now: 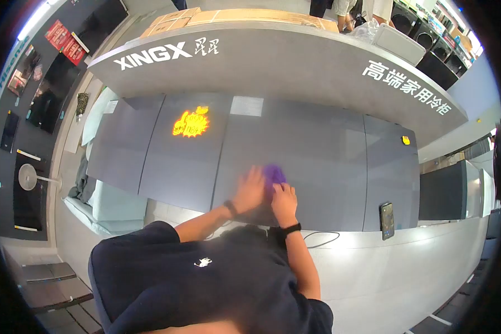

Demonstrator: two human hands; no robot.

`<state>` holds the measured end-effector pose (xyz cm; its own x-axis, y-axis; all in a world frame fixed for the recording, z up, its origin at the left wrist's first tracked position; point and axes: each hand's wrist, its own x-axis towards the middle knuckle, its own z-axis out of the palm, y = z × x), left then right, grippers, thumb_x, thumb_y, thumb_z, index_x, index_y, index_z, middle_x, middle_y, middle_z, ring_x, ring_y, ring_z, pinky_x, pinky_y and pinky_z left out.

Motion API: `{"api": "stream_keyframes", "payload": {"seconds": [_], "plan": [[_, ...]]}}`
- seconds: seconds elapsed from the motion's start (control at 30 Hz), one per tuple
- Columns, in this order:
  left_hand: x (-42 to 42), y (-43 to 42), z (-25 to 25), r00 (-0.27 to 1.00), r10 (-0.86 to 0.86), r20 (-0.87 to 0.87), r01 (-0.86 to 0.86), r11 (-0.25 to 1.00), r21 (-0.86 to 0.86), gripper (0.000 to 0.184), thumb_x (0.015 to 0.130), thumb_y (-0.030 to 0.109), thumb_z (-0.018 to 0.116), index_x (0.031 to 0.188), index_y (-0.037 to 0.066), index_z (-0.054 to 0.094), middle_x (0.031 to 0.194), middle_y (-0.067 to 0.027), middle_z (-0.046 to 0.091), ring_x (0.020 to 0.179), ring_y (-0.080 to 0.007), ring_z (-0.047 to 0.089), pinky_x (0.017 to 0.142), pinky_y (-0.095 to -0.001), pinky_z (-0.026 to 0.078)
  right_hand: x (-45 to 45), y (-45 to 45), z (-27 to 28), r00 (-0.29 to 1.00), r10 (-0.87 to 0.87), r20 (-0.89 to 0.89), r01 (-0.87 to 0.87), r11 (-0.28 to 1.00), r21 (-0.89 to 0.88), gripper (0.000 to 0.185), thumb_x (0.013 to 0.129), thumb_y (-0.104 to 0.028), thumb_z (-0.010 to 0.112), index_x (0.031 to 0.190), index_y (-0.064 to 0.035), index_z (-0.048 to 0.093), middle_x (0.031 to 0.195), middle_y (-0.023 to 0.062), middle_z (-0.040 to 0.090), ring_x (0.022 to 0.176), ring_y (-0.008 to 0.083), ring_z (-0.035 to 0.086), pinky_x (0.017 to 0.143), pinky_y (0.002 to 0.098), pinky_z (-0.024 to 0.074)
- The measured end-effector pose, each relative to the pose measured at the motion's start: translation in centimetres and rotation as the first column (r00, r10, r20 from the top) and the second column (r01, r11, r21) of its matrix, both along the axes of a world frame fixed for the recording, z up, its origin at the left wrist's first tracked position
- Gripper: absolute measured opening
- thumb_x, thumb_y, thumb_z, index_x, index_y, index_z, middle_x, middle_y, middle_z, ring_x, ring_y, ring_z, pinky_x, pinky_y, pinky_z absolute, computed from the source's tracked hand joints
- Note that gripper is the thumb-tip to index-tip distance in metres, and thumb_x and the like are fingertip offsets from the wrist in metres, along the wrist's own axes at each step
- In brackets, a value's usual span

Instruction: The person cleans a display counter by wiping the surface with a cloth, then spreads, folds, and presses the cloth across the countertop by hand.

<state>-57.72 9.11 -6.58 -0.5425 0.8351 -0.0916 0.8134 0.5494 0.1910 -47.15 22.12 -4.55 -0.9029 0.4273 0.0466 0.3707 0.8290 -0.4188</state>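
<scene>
A bunched purple cloth (274,175) lies on the dark grey top (317,150), near the middle. My right hand (284,201) rests at the cloth's lower edge, its fingers bent against it. Just left of the cloth is my left hand (251,188), blurred by motion, with its fingers apart over the surface. Whether it touches the cloth is unclear. A yellow and red price tag (191,123) and a white paper (246,106) lie farther back on the top.
A phone (387,220) lies at the front right edge. Behind the top rises a grey panel (284,55) with white lettering. A pale green sofa (117,206) and a white fan (28,177) stand left. People are partly visible beyond the panel.
</scene>
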Motion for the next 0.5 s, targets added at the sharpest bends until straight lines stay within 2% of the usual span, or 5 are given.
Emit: {"api": "stream_keyframes", "payload": {"seconds": [0.03,0.13,0.23,0.4,0.5], "plan": [[0.5,-0.3,0.4,1.000,-0.021,-0.009,0.021,1.000,-0.010,0.061,0.089,0.024,0.056,0.142,-0.001,0.041,0.155,-0.0230,0.029,0.146,-0.0417,0.023,0.101,-0.0730,0.033,1.0,-0.2,-0.1,1.000,-0.004,-0.003,0.003,1.000,-0.014,0.030,0.083,-0.012,0.067,0.113,-0.0142,0.066,0.118,0.0100,0.061,0.107,0.0334,0.057,0.087,0.0453,0.0499],[2.9,-1.1,0.3,0.986,-0.031,-0.164,0.044,0.996,0.075,0.046,0.086,0.021,0.056,0.126,-0.001,0.058,0.149,-0.0204,0.040,0.139,-0.0362,0.036,0.097,-0.0613,0.040,3.6,-1.0,0.7,1.000,-0.022,0.010,0.023,0.999,-0.047,0.030,0.083,-0.014,0.068,0.113,-0.0136,0.066,0.118,0.0107,0.061,0.107,0.0338,0.057,0.088,0.0452,0.0500],[3.5,-1.1,0.2,0.994,-0.008,-0.111,0.016,0.998,0.066,0.045,0.086,0.021,0.056,0.127,0.001,0.059,0.149,-0.0180,0.042,0.140,-0.0338,0.037,0.095,-0.0604,0.041,3.4,-1.3,0.2,0.999,-0.044,0.018,0.044,0.999,-0.020,0.029,0.083,-0.015,0.069,0.112,-0.0135,0.066,0.117,0.0107,0.061,0.106,0.0337,0.057,0.088,0.0449,0.0499],[1.3,0.8,-0.9,0.979,-0.038,-0.199,0.049,0.998,0.050,0.048,0.086,0.021,0.056,0.129,0.000,0.058,0.149,-0.0180,0.042,0.140,-0.0333,0.037,0.092,-0.0611,0.041,0.8,0.4,-0.2,0.999,-0.002,-0.046,0.003,1.000,0.009,0.027,0.084,-0.015,0.068,0.111,-0.0131,0.066,0.114,0.0103,0.062,0.106,0.0338,0.057,0.086,0.0452,0.0501],[0.7,2.5,-1.8,0.977,0.055,-0.207,-0.039,0.996,0.078,0.049,0.086,0.021,0.056,0.130,-0.001,0.056,0.150,-0.0195,0.040,0.140,-0.0344,0.036,0.094,-0.0637,0.040,-0.9,2.5,-0.4,0.997,0.053,-0.062,-0.053,0.999,0.003,0.027,0.084,-0.017,0.068,0.110,-0.0137,0.066,0.112,0.0103,0.062,0.105,0.0338,0.057,0.086,0.0451,0.0506]]}}
